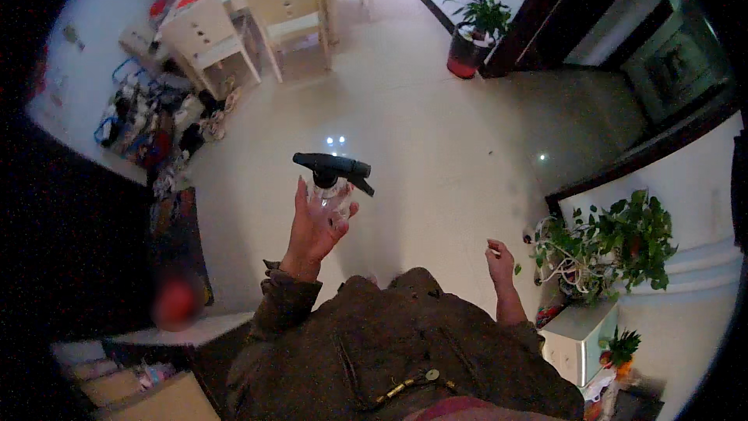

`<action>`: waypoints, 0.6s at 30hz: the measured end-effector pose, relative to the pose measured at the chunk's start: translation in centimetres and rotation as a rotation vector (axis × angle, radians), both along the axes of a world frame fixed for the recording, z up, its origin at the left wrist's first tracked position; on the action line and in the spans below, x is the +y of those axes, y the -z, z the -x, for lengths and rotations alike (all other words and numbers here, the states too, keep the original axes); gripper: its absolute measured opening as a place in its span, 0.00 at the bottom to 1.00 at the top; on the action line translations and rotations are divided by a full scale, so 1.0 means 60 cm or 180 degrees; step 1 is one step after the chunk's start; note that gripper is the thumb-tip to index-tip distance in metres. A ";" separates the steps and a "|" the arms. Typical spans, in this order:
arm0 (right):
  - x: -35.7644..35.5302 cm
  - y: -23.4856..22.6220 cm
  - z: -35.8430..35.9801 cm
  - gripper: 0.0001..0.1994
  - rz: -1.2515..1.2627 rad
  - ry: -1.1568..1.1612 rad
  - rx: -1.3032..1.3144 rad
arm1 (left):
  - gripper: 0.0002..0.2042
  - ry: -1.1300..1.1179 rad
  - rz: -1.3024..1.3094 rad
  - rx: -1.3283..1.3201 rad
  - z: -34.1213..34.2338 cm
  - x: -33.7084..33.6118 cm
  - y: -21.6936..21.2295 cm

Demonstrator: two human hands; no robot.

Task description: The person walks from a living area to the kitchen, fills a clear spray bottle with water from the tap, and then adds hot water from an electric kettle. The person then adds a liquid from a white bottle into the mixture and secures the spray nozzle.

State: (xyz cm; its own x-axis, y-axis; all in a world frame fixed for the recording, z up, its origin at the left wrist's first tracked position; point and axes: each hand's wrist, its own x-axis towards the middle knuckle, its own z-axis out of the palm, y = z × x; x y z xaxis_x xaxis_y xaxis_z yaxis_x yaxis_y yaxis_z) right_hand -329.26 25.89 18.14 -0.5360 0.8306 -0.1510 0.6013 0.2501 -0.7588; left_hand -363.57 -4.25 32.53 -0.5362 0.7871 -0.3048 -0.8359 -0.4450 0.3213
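Upright in front of me is a clear spray bottle (333, 201) with a black trigger head (331, 162). My left hand (313, 228) is closed around its transparent body, thumb on one side and fingers on the other. The nozzle end of the head points right and the trigger slants down on that side. Out to the right, my right hand (499, 259) hangs with nothing visible in it, its fingers loosely bent. It is nearest to the leafy trailing plant (615, 238), apart from its leaves.
White chairs (290, 1) surround a dining table at the far left. Shoes (191, 136) and a cluttered rack (132, 121) line the left wall. A potted plant (465, 51) stands by the dark doorway frame. A white cabinet (576, 343) is at the lower right.
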 end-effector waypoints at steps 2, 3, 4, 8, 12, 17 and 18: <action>0.060 0.008 0.044 0.15 -0.0073 0.0120 0.0030 | 0.31 0.0056 -0.0176 0.0020 0.077 0.078 -0.006; 0.079 0.014 0.063 0.15 -0.0049 0.0206 0.0052 | 0.30 0.0111 -0.0221 -0.0031 0.112 0.116 0.003; 0.103 0.020 0.086 0.15 -0.0025 0.0280 0.0075 | 0.30 0.0152 -0.0264 -0.0082 0.147 0.153 0.011; 0.243 0.030 0.269 0.15 0.0407 0.0126 0.0210 | 0.30 0.0152 -0.0360 -0.0209 0.276 0.312 0.037; 0.360 -0.011 0.545 0.15 0.0551 -0.0610 0.0604 | 0.31 -0.0033 -0.0261 -0.0135 0.385 0.419 0.041; 0.480 -0.146 0.930 0.18 0.1038 -0.1583 0.1375 | 0.31 -0.0079 -0.0309 0.0032 0.582 0.560 0.062; 0.492 -0.177 0.988 0.18 0.0916 -0.1769 0.1451 | 0.31 -0.0052 -0.0280 0.0019 0.629 0.589 0.066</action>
State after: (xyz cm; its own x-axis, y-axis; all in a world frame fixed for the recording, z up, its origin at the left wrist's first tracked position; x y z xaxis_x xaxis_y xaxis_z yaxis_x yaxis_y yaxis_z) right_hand -388.54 55.41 28.77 -0.9236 0.3831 0.0155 0.0578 0.1792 -0.9821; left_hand -401.31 31.09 28.60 -0.5508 0.8018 -0.2316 -0.8265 -0.4853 0.2853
